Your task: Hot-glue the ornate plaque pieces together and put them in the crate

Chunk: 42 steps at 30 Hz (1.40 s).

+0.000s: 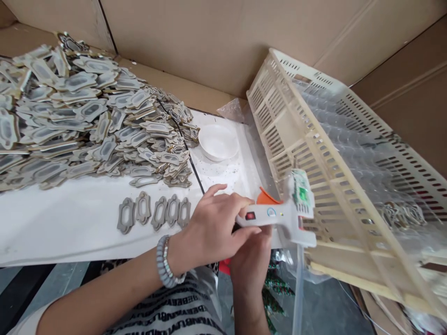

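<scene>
A white glue gun (274, 215) with a red switch, an orange trigger (267, 197) and a green-marked body lies sideways in front of me. My left hand (213, 225), with beaded bracelets (166, 263) on its wrist, is closed on the end of the handle. Close under the handle is my right hand (251, 256); its fingers are mostly hidden behind the gun and my left hand. A clear glue stick (298, 284) sticks out of the gun toward me. Several grey scalloped frame-shaped pieces (172, 210) lie in a row on the white table (70, 218).
A large heap of similar frame pieces (91, 116) covers the table's back left. Behind my hands stands a white bowl (218, 142). On the right, a cream plastic crate (296, 125) holds clear plastic trays (349, 135). Cardboard walls (195, 37) rise at the back.
</scene>
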### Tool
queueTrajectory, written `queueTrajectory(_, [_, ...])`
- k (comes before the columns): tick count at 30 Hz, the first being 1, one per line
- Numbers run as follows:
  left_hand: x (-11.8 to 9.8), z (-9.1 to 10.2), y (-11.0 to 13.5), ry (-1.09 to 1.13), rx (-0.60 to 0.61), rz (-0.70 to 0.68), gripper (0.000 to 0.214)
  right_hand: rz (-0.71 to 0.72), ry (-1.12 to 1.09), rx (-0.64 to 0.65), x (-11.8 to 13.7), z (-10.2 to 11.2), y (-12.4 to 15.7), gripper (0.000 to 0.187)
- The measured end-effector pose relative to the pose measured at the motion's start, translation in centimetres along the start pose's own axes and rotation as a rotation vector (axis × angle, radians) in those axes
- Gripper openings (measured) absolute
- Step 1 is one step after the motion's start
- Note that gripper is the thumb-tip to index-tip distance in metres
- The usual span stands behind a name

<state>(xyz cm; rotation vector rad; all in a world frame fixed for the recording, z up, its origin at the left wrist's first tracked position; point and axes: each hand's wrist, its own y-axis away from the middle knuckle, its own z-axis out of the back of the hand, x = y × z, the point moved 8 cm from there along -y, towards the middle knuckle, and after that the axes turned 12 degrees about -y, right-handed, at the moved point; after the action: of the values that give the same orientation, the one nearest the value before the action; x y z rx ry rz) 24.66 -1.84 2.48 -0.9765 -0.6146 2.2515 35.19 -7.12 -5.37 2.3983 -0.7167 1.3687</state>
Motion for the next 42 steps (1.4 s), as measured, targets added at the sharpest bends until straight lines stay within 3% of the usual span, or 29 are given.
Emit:
queueTrajectory(4, [-0.8,0.4,0.3,0.120,-0.010,-0.034,0.019,0.025,0.060,0.018,1.2,-1.5,-1.0,0.057])
queueTrajectory(8, [-0.1,1.8,1.1,0.097,0.109,-0.084,0.027,0.126,0.173,-0.004,3.0,-2.0,-1.9,0.056])
queueTrajectory(12, [4.4,5.3,2.9,-0.054,0.117,0.025,0.038,0.324,0.214,0.090,6.0,-2.2,-3.3,0.038])
queueTrajectory(15, [7.7,6.2,4.4,-0.232,0.262,0.094,0.046,0.418,0.245,0.095,8.0,-0.9,-4.3,0.030])
queueTrajectory(18, [9.2,5.9,5.3,-0.332,0.365,0.121,0.047,0.443,0.361,0.063,8.6,1.0,-4.6,0.031])
queueTrajectory(21, [9.2,4.9,5.5,-0.374,0.410,0.086,0.047,0.423,0.494,0.068,8.1,2.3,-4.5,0.024])
queueTrajectory(24, [9.1,3.9,5.4,-0.363,0.432,0.051,0.052,0.416,0.596,0.068,7.3,2.7,-4.2,0.011])
queueTrajectory(26, [8.9,3.7,5.2,-0.335,0.429,0.043,0.052,0.415,0.643,0.055,6.9,2.4,-4.2,0.017])
queueTrajectory(30, [8.3,4.9,4.7,-0.290,0.362,0.045,0.048,0.353,0.639,0.024,5.6,0.9,-4.2,0.016])
queueTrajectory(33, [7.2,6.2,4.2,-0.221,0.259,0.023,0.054,0.228,0.599,0.014,3.6,-0.9,-3.6,0.022])
queueTrajectory(38, [5.9,7.4,4.1,-0.106,0.190,0.003,0.047,0.040,0.509,0.228,0.1,-5.6,-2.2,0.019])
queueTrajectory(42, [5.9,7.7,4.0,-0.082,0.192,0.019,0.042,-0.033,0.406,0.299,-0.1,-8.1,-2.3,0.014])
